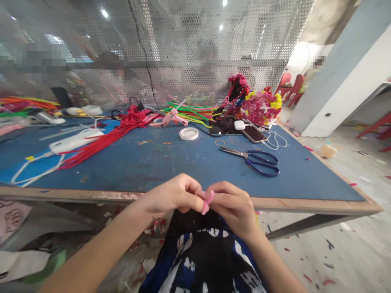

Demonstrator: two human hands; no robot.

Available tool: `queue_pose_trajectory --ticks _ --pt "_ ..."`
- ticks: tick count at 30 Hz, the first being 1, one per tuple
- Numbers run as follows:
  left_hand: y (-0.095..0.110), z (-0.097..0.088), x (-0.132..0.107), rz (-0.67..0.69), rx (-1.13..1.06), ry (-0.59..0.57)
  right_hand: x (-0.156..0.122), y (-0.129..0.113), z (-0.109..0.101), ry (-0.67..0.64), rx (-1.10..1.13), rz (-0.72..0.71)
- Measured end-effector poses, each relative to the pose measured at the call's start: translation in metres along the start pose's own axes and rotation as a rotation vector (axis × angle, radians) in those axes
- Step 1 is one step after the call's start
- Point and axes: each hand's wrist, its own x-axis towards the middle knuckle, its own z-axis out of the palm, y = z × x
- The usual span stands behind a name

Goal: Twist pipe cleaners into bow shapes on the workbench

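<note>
L hand [179, 194] & R hand [233, 205] angle in from either side, meeting by the front edge of a blue-topped worktop w/ wooden rim [152, 165], above dark patterned clothing [210, 262]. Each thumb & fingertips pinch a short, curved, fuzzy pink strip [208, 202] btwn them. Steel scissors w/ dark-blue loop handles [243, 154] lie twd R edge. Grey perforated metal screen [183, 34] stands past back edge; scrap-littered grey floor [339, 179] off R edge. Pale pink cloth w/ printed cartoon [12, 219] below front edge, far L.
</note>
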Motion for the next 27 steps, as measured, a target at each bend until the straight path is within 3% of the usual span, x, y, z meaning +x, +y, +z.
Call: queue_pose_trajectory --ticks 3,5,9,13,16,18,27 --pt "-0.004 -0.006 0.001 -0.128 -0.175 -0.147 0.003 -0.002 -0.002 -0.015 -0.012 0.014" --pt "-0.005 -0.004 0.002 -0.086 -0.233 -0.114 0.006 -0.004 0.000 0.069 -0.059 0.053" --pt "-0.005 0.012 0.001 0.111 -0.227 0.122 0.008 -0.007 0.006 0.271 -0.146 0.111" --pt "-0.011 0.028 0.004 0.268 -0.235 0.284 0.008 -0.008 0.013 0.378 -0.138 0.160" --pt "-0.017 0.032 0.008 0.417 -0.175 0.522 0.007 -0.006 0.016 0.363 -0.029 0.231" --pt "-0.020 0.032 0.008 0.468 -0.107 0.606 0.007 -0.004 0.015 0.313 -0.001 0.257" --pt "-0.023 0.029 0.006 0.363 -0.069 0.450 0.008 -0.004 0.013 0.266 -0.147 0.167"
